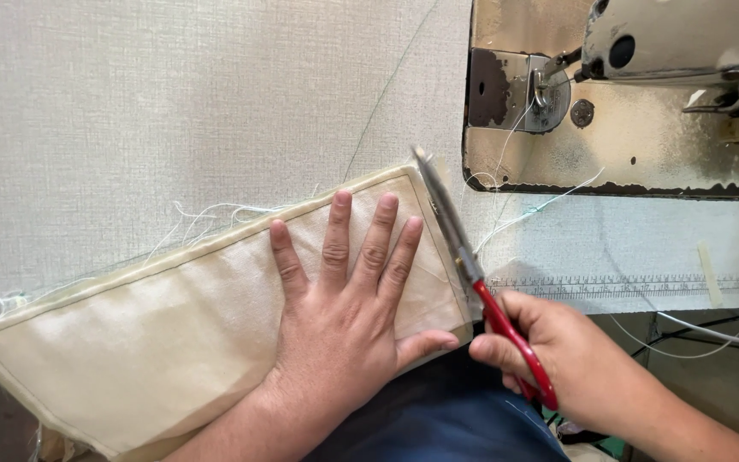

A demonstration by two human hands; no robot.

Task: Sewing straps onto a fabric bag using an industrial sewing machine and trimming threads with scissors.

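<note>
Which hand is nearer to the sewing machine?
Right. The right hand, gripping red-handled scissors, sits below the sewing machine; the left hand lies flat on cream fabric, farther left.

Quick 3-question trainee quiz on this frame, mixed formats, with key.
1. True or false: the left hand lies flat on the cream fabric panel.
2. Which does the right hand hold? A) ruler B) red-handled scissors C) thread spool
3. Fill in: the scissor blades run along the panel's ____ edge, near the sewing machine.

Key: 1 true; 2 B; 3 right
</note>
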